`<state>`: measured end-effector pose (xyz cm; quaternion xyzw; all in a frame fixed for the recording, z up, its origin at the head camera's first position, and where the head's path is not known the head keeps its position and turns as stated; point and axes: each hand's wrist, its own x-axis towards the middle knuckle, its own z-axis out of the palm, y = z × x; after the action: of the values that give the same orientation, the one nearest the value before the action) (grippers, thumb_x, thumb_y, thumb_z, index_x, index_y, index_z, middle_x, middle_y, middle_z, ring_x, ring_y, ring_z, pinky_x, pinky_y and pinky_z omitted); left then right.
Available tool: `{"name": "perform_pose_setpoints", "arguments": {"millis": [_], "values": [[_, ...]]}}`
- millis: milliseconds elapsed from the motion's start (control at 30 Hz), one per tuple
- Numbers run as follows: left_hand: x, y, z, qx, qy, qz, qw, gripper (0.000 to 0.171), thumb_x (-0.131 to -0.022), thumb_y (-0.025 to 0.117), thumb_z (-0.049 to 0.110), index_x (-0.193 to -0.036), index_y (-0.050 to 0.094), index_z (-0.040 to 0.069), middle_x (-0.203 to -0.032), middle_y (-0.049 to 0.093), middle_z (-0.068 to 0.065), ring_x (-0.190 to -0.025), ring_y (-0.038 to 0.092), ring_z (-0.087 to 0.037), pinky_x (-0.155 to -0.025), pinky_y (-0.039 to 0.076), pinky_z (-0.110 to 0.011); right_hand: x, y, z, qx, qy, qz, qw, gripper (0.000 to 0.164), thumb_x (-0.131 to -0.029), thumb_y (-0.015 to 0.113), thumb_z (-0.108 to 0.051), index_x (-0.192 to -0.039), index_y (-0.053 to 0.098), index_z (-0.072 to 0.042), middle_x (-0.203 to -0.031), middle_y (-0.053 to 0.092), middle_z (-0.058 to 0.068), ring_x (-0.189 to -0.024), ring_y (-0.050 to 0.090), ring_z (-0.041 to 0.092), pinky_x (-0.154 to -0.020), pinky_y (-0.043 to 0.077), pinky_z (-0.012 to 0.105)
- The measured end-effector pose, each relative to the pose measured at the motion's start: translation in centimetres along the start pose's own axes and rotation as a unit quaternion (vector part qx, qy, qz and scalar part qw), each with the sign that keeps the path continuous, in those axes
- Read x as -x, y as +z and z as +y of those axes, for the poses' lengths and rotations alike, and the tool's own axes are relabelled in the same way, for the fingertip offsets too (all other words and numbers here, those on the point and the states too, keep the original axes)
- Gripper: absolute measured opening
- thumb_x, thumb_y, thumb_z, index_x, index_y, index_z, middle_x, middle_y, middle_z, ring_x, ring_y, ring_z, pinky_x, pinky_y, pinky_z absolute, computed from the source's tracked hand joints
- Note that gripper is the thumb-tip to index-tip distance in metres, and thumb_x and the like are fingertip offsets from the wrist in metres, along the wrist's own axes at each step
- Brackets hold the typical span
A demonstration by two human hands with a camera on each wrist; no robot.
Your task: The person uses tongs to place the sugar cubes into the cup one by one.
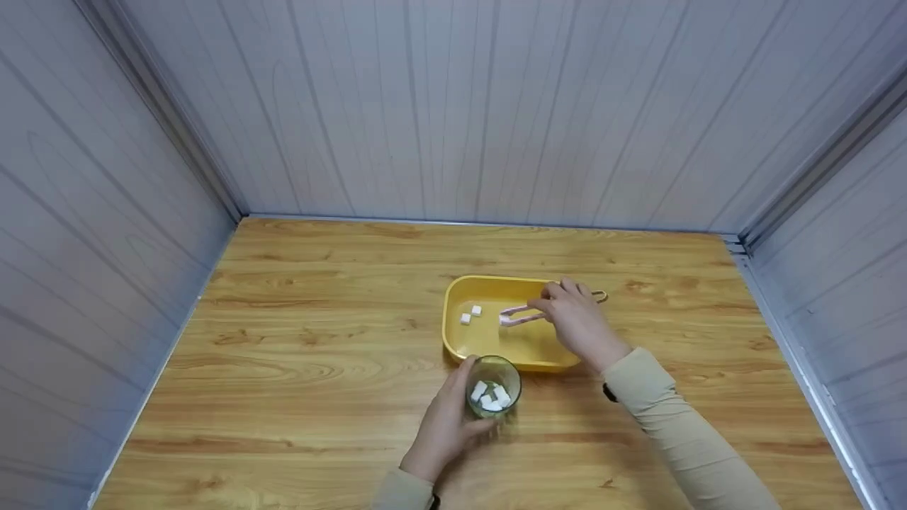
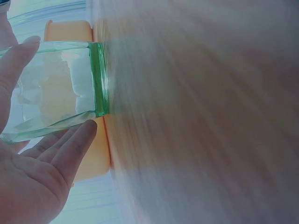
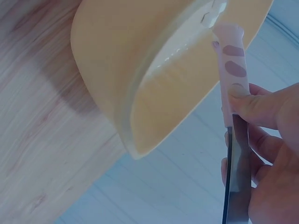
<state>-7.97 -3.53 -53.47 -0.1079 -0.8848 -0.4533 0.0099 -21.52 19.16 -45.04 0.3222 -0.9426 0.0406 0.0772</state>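
Observation:
My left hand point(image 1: 441, 428) holds a greenish clear glass point(image 1: 496, 364) around its side, at the near edge of a yellow tray point(image 1: 531, 351). Several white cubes point(image 1: 501, 395) lie in the glass. In the left wrist view the thumb is on one side of the glass point(image 2: 56, 88) and the fingers are on the other. Over the tray, my right hand point(image 1: 577, 322) pinches metal tongs point(image 3: 240, 168) with pink spotted tips. A white cube point(image 1: 504, 320) sits between the tong tips. Two more white cubes point(image 1: 465, 319) rest on the tray's left part.
The tray stands on a wood-grain table point(image 1: 319, 340). Pale panelled walls point(image 1: 439, 106) enclose the table at the back, left and right. The looped end of the tongs reaches past the tray's right rim.

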Motion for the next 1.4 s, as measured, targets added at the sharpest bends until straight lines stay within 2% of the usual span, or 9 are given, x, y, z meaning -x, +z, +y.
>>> {"name": "perform_pose_setpoints", "arguments": {"millis": [367,600,800,900,1100,1400], "values": [[-0.1,0.1,-0.1,0.005,-0.006,-0.001,1.0000,0.101,-0.070,0.086,0.020,-0.149,0.026,0.009,-0.142,0.042,-0.013,-0.127,0.044,-0.029,-0.104,0.037,-0.045,1.4,-2.7,-0.9,0.005,-0.007,0.023,1.000,0.036,-0.082,0.073,-0.001,-0.114,0.071,-0.017,-0.103,0.059,0.005,-0.088,0.046,0.025,-0.075,0.041,0.041],[-0.1,0.0,0.1,0.004,-0.015,-0.007,0.9999,0.101,-0.070,0.086,0.021,-0.150,0.025,0.014,-0.143,0.041,-0.012,-0.128,0.043,-0.028,-0.105,0.036,-0.044,2.7,-4.6,-1.8,0.005,-0.026,0.044,0.999,0.038,-0.080,0.074,0.001,-0.112,0.071,-0.019,-0.102,0.059,0.004,-0.086,0.045,0.024,-0.075,0.041,0.040],[-0.1,-0.2,0.2,0.011,-0.029,-0.011,0.9995,0.102,-0.069,0.086,0.019,-0.150,0.025,0.015,-0.144,0.040,-0.012,-0.129,0.042,-0.029,-0.106,0.035,-0.045,3.6,-5.7,-3.2,0.000,-0.048,0.043,0.998,0.039,-0.080,0.075,0.000,-0.113,0.070,-0.021,-0.103,0.059,0.003,-0.088,0.045,0.024,-0.078,0.042,0.040],[0.0,-0.1,0.2,0.010,-0.023,-0.009,0.9997,0.101,-0.070,0.086,0.019,-0.150,0.025,0.013,-0.144,0.040,-0.013,-0.129,0.042,-0.028,-0.106,0.036,-0.045,4.2,-6.2,-3.9,-0.001,-0.060,0.045,0.997,0.041,-0.080,0.075,0.000,-0.114,0.070,-0.021,-0.103,0.059,0.003,-0.088,0.045,0.023,-0.079,0.042,0.039],[0.0,-0.1,0.2,0.006,-0.006,-0.009,0.9999,0.100,-0.071,0.085,0.018,-0.149,0.025,0.008,-0.145,0.039,-0.013,-0.129,0.042,-0.029,-0.105,0.037,-0.045,5.1,-6.2,-4.8,0.002,-0.087,0.043,0.995,0.039,-0.080,0.075,-0.002,-0.113,0.070,-0.022,-0.103,0.057,0.001,-0.087,0.045,0.023,-0.079,0.043,0.039],[-0.1,-0.1,0.3,0.002,-0.015,-0.008,0.9999,0.099,-0.070,0.086,0.019,-0.149,0.026,0.010,-0.143,0.040,-0.014,-0.128,0.042,-0.029,-0.105,0.037,-0.045,5.8,-5.0,-5.5,-0.009,-0.118,0.042,0.992,0.026,-0.082,0.074,-0.012,-0.106,0.072,-0.023,-0.099,0.059,0.000,-0.085,0.045,0.021,-0.074,0.040,0.035]]}}
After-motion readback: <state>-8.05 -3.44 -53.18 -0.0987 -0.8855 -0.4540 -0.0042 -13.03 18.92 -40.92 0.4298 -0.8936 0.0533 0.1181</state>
